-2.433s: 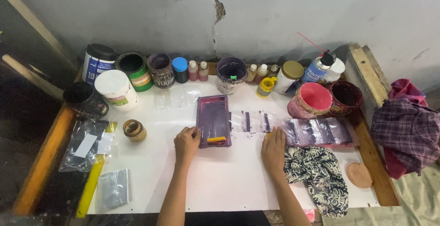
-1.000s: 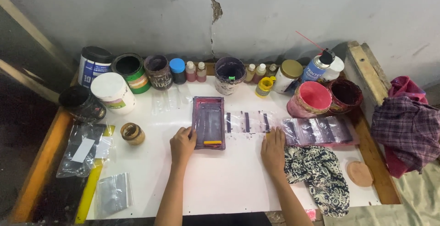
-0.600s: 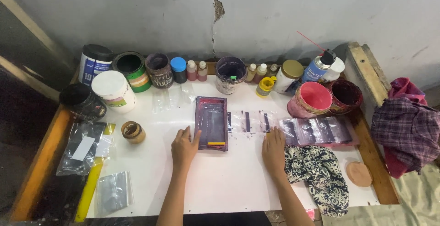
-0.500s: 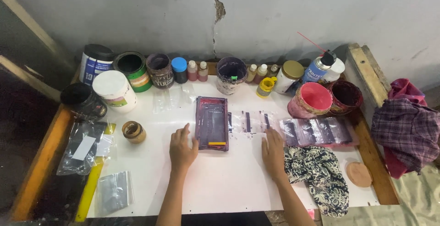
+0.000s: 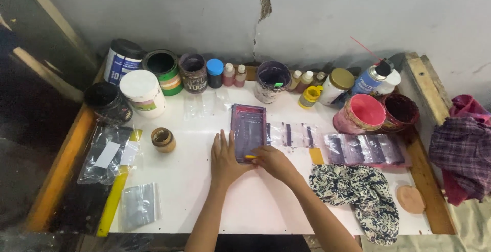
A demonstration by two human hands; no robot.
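A small purple-stained printing frame (image 5: 248, 129) lies flat in the middle of the white table (image 5: 204, 201). My left hand (image 5: 225, 156) rests flat, fingers apart, against the frame's lower left edge. My right hand (image 5: 273, 161) touches the frame's lower right corner, its fingers on a small yellow piece (image 5: 250, 157) at the near end; whether it grips it is unclear. Clear plastic strips with dark printed bars (image 5: 291, 135) lie just right of the frame.
Paint tubs and jars (image 5: 163, 68) line the back wall, with small bottles (image 5: 232, 74) and a spray can (image 5: 372, 78). Pink and maroon pots (image 5: 364, 113) stand at right. A patterned cloth (image 5: 363, 193) lies near right, plastic bags (image 5: 107, 152) at left.
My right hand has moved left from the plastic strips onto the frame's lower right corner. My left hand has stayed at the frame's lower left edge.
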